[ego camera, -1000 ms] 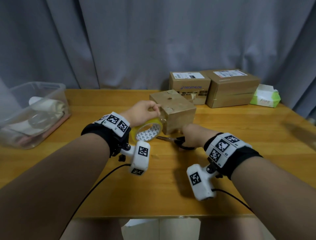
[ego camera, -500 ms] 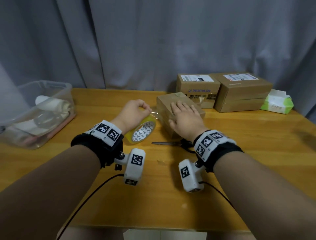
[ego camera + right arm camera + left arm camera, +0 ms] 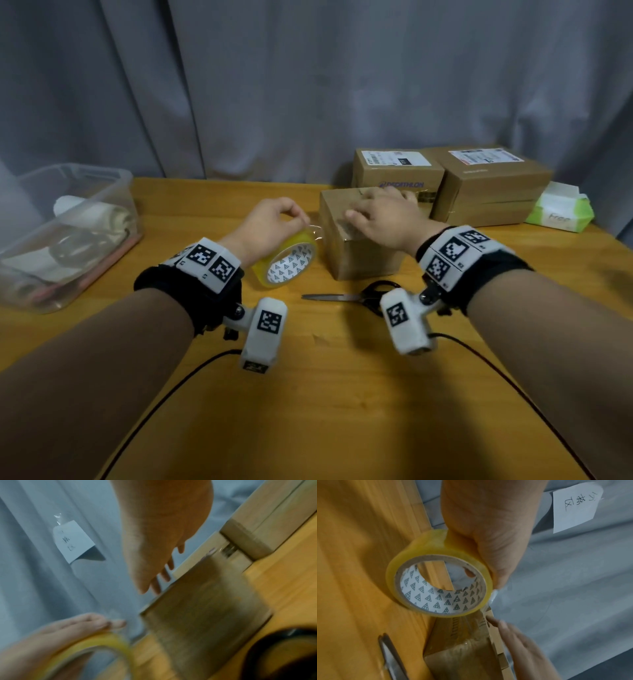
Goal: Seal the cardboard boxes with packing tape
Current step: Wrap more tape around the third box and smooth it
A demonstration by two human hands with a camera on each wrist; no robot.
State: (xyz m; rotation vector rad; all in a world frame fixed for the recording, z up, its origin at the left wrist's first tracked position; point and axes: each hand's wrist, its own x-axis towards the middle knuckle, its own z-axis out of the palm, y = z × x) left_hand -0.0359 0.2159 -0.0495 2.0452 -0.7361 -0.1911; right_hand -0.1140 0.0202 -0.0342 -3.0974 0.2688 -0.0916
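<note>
We hold the roll of packing tape [image 3: 289, 258] in our left hand [image 3: 270, 224], fingers curled over its top rim and the thumb against its near side; the roll stands on edge, tilted, its patterned core facing us, low over the wooden table [image 3: 342, 394]. A clear strip of tape [image 3: 315, 229] runs from just beyond our left fingertips to the near left edge of the small cardboard box [image 3: 359, 253], which sits directly to the right of those fingers. Our right hand [image 3: 387, 219] lies flat on top of that box, fingers straight and spread, pressing on its lid; the box's front face drops away below our palm. In the left wrist view the strip reaches the box's corner just beneath the roll.

A pair of scissors [image 3: 356, 297] lies on the table nearer to us than the box, under our right wrist, blades shut and pointing left. Beyond our right fingertips two larger cardboard boxes [image 3: 455, 185] stand side by side at the back edge, with a green tissue pack [image 3: 561, 214] to their right. Far left of our left hand is a clear plastic bin [image 3: 68, 233] of supplies. A grey curtain [image 3: 308, 85] hangs behind the table, with a paper note [image 3: 573, 504] fixed to it.
</note>
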